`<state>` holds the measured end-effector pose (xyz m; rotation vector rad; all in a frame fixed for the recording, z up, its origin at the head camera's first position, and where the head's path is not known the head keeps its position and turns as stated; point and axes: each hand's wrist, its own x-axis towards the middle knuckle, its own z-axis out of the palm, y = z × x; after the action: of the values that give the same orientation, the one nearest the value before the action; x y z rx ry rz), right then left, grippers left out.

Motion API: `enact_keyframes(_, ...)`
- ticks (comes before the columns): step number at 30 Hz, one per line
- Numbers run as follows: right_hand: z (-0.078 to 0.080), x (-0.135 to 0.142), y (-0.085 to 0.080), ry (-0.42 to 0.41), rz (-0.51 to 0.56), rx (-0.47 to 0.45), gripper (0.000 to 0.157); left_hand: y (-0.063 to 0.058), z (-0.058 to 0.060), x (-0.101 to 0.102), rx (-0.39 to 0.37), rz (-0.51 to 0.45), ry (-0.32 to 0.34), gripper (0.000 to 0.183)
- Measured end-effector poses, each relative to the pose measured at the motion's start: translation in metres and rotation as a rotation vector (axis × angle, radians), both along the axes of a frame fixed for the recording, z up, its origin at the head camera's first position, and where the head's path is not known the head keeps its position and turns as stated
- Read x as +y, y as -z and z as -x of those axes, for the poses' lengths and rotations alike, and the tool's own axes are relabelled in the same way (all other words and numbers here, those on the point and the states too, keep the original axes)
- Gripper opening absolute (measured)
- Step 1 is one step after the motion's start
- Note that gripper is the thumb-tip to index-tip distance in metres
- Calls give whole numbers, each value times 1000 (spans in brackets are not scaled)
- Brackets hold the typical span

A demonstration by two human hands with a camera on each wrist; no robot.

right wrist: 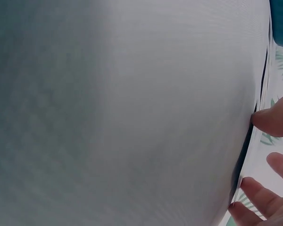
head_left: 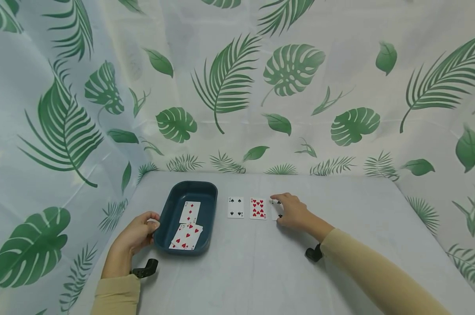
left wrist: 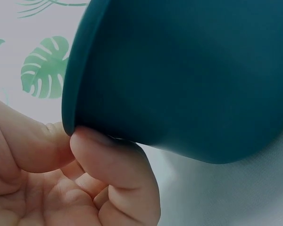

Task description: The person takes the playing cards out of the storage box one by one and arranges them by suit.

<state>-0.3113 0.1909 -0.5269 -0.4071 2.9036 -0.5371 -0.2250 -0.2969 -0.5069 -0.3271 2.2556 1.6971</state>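
My left hand (head_left: 141,229) pinches the near left rim of a dark blue rectangular tray (head_left: 213,205) between thumb and index finger; the left wrist view shows the tray's wall (left wrist: 179,84) close up. Inside lie a three of diamonds (head_left: 189,211) and, overlapping other cards, a five of hearts (head_left: 187,238). Right of the tray, my right hand (head_left: 294,213) holds a clubs playing card (head_left: 275,211) by its far and near edges, at table level. The hand covers part of that card's face. In the right wrist view the thumb (right wrist: 273,117) and fingertips (right wrist: 252,188) touch a thin edge.
Between tray and right hand, a four of spades (head_left: 235,208) and a red hearts card (head_left: 258,208) lie face up in a row. All rest on a white-covered table (head_left: 237,271). Leaf-patterned curtains (head_left: 237,96) enclose the back and sides.
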Motion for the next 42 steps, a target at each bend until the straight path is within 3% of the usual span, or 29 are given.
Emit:
enact_keyframes(10,-1,-11,2,25,-9,36,79,0,0,0,1,-19,3,23)
enact_keyframes(17,-7,-36,-5,27,3,91,85,-1,0,0,1,-16,3,26)
enact_keyframes(27,-26,-90,-18,-67,179,194,90,-2,1,0,-13,-23,9,24)
enact_keyframes(37,-36,-154,-30,-185,281,222,85,-4,1,-1,-15,-21,14,23)
enact_keyframes(42,-37,-183,-33,-243,272,215,85,-4,2,0,-19,-17,11,22)
